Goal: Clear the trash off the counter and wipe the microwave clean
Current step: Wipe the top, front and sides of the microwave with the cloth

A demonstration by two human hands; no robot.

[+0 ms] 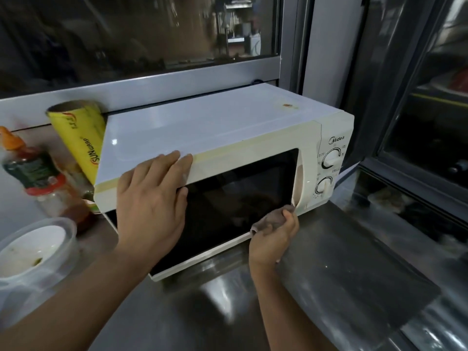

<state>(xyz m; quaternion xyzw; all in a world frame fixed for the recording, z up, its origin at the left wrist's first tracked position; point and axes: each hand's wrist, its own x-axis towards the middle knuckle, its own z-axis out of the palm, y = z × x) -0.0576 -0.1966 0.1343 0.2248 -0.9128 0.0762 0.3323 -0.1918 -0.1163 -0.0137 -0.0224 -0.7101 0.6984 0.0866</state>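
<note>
Mid-wipe on the Midea microwave (228, 138), parked on the steel counter (342, 274) right in front of both hands. Right hand (274, 235) clenched around a greyish cloth (268, 220), pressed to the lower right corner of the door (235, 201), just below the handle recess. Left hand (152, 196) flat and relaxed, fingers straight, resting over the top front edge above the door, bracing the thing so it doesn't slide.

Tips for doing this bit well, just a guess from the look of it: keep that left palm planted, drag the cloth in long overlapping passes across the glass instead of dabbing, then run it up into the handle recess just above the right thumb. Don't forget the small brownish stain (287, 105) on the top panel, well beyond the right hand toward the back.

Trash still hanging around past the left hand: plastic container (33, 252) with food residue, sauce bottle (38, 176) with an orange cap, roll of SUNwrap cling film (78, 138) leaning against the microwave's side.

Hard to make out: dark door glass shows only reflections, so no idea what's inside. Can't tell if the cloth is damp. Dial labels too small to read. Whatever sits behind the bottle, tucked by the microwave's corner, mostly blocked. Right edge of the shot blurry.
</note>
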